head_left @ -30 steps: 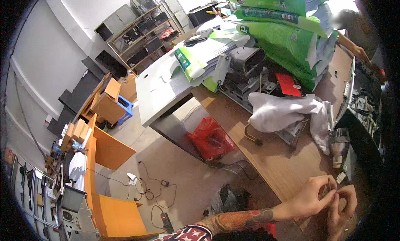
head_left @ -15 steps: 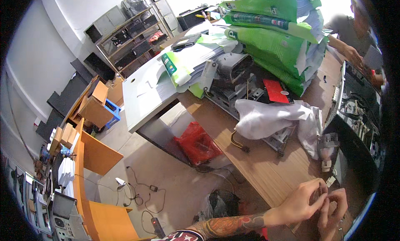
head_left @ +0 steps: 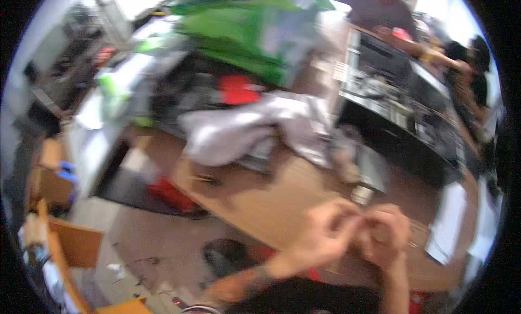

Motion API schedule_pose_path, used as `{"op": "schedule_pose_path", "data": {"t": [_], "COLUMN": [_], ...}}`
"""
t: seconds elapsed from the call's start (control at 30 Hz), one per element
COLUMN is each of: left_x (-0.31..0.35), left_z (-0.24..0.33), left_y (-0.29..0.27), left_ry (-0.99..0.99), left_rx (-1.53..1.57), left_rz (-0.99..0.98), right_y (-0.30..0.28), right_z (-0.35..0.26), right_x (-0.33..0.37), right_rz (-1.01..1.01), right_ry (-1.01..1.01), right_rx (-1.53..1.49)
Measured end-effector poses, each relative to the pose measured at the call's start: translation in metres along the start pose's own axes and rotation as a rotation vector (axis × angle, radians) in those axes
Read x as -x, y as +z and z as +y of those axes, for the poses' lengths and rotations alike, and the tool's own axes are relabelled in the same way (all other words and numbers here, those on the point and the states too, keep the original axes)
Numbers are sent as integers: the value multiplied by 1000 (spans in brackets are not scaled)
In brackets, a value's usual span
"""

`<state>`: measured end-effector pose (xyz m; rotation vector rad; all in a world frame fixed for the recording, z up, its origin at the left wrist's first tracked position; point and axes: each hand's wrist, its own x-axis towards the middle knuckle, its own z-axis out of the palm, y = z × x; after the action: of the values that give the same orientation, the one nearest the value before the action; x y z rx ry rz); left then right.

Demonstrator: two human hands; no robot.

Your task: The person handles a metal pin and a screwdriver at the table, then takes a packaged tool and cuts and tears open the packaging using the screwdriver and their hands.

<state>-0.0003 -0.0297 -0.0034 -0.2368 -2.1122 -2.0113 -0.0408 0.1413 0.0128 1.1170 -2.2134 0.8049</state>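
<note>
Over the wooden table's point(head_left: 271, 200) front edge, my left hand point(head_left: 325, 232) and my right hand point(head_left: 386, 235) meet, fingertips pressed together. Motion blur hides whatever small thing they pinch. Just beyond the fingers lies a small pale connector-like piece point(head_left: 362, 194). A blurred, greyish, bulb-shaped object point(head_left: 344, 157) rests a little farther off. Farther left, a crumpled light grey cloth point(head_left: 233, 135) partly covers a metal part point(head_left: 259, 155).
An open computer case point(head_left: 380, 91) with exposed inner parts fills the table's far right. Behind the cloth are a red flat piece point(head_left: 237, 90) and green paper packs point(head_left: 233, 40). White sheets point(head_left: 448, 222) lie at right. Another person point(head_left: 382, 13) is across the table.
My view has swung to the right, so the table and its things sit farther left, and more of the case and the white sheets shows. My hands stay pinched together.
</note>
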Motion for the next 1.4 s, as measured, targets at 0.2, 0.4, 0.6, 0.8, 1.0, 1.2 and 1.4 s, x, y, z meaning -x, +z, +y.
{"op": "schedule_pose_path", "data": {"t": [0.2, 0.4, 0.6, 0.8, 1.0, 1.2, 1.4], "left_x": [-4, -4, 0, 0, -4, -4, -4], "left_z": [-7, -2, 9, 9, 6, 10, 11], "left_y": [3, 6, 1, 0, -2, -3, -2], "left_ry": [-96, -139, -168, -21, 128, 100, 164], "left_rx": [109, 202, 111, 41, -21, -34, -64], "left_rz": [10, -25, -20, -35, -21, -28, -17], "right_y": [2, -8, -9, -11, -18, -18, -18], "right_z": [0, 2, -4, 2, 1, 0, 0], "right_x": [0, 3, 0, -1, -3, -5, -5], "right_rz": [31, 13, 30, -20, -88, -101, -52], "right_ry": [55, 62, 164, 223, 334, 337, 271], "right_rx": [-46, -68, -210, -345, -452, -469, -425]}}
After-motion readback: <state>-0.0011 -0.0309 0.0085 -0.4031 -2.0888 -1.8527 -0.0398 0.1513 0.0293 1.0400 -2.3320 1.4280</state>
